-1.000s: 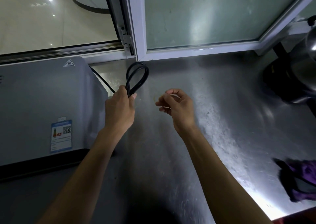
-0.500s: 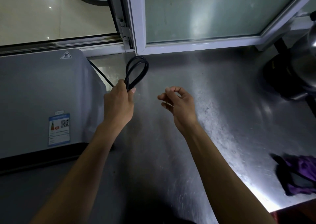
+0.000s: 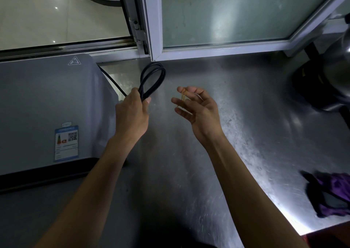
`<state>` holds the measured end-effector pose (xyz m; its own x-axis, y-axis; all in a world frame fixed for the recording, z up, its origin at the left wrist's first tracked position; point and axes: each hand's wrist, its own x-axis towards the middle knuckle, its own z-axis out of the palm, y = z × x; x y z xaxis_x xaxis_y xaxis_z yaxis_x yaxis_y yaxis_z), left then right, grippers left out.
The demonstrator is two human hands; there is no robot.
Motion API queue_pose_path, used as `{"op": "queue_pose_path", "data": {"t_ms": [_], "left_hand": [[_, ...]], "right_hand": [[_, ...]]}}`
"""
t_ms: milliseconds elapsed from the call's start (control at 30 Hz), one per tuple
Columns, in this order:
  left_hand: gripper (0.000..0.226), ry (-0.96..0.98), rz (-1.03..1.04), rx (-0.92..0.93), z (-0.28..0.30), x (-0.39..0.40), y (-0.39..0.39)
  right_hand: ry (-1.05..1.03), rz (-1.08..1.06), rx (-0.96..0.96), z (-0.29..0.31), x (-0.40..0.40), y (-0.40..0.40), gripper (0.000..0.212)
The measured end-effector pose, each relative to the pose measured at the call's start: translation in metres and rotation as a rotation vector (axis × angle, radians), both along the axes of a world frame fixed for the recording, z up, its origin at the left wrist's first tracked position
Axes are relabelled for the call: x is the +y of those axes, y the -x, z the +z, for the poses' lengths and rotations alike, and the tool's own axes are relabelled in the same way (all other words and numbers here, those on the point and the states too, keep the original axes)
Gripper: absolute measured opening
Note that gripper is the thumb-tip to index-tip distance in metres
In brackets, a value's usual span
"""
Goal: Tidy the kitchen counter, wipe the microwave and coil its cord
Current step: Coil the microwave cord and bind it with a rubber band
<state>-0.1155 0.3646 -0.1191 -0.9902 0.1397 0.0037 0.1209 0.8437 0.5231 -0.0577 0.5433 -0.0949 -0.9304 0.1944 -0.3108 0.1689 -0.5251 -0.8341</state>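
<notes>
Cord (image 3: 151, 81), black, doubled into a tight coil of loops and gripped in the left hand (image 3: 131, 115), fingers and thumb wrapped round the gathered strands, loop end standing up toward 12 o'clock above the fist. One strand trailing off toward 10 o'clock, down behind the back corner of the microwave (image 3: 47, 105). Right hand (image 3: 197, 109) raised just beside the left at 3 o'clock of it, palm turned inward, fingers spread and loosely bent, with a thin yellowish rubber band (image 3: 183, 98) stretched across the fingertips; not touching the cord. Both hands lifted above the steel bench (image 3: 236, 134), near its middle. Microwave sitting on the bench at 9 o'clock, grey casing with a hot-surface warning triangle near its rear edge and a blue-framed label with a QR code lower down. Purple cloth (image 3: 333, 194) crumpled on the bench at 4 o'clock, well apart from the hands, close to the front edge. Dark round-based metal appliance (image 3: 325, 84) at 2 o'clock, partly cut off by the frame. White-framed window (image 3: 217, 48) along the back of the bench at 12 o'clock.
</notes>
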Motion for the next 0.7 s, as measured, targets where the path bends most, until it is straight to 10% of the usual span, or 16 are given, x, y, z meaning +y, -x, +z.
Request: {"op": "queue_pose_path", "data": {"t_ms": [700], "left_hand": [[0.019,0.022,-0.009,0.026,-0.0010,0.0000,0.0011]], "right_hand": [[-0.156,-0.077,0.056,0.0040,-0.0036,-0.0030,0.008]]}}
